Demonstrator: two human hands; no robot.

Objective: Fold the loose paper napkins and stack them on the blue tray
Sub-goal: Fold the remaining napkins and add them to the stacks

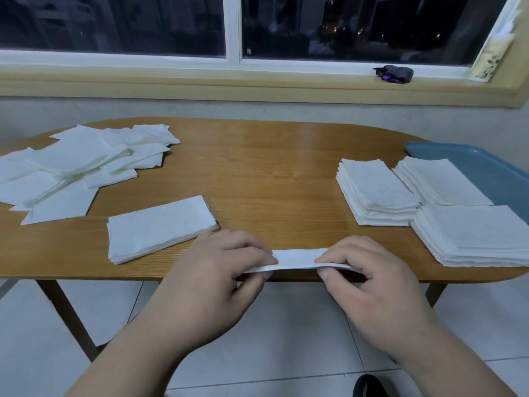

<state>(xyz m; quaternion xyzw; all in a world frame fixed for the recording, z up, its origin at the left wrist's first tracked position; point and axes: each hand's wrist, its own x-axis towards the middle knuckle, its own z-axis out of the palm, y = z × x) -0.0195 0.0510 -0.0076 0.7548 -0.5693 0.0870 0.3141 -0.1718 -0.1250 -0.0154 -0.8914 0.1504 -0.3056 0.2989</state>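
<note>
Wooden and oval, the table (257, 173) stands under a dark window (114, 21), tiled floor below; a dark bundle (395, 73) lies on the sill at two o'clock. At ten o'clock sprawls the loose pile (71, 164) of unfolded napkins; just inside it, at nine o'clock from the hands, sits a small folded stack (160, 227). At three o'clock the blue tray (486, 170) holds three stacks (378, 193), one of them seeming to hang off its near-left side onto the wood; how far the tray reaches under them I cannot tell.

At six o'clock, over the table's near edge, both hands pinch one napkin (297, 259); the left hand (211, 282) grips its left end between thumb and fingers, the right hand (380, 285) its right end likewise, both closed on the paper. Its long axis runs nine to three, seen nearly edge-on, so the fold looks half made or just being pressed.

From the grip the tray lies toward three o'clock, so the right hand is nearer it; the carry would likely go rightward along the napkin's own length; the loose pile lies nearer the left hand for the next pick.
</note>
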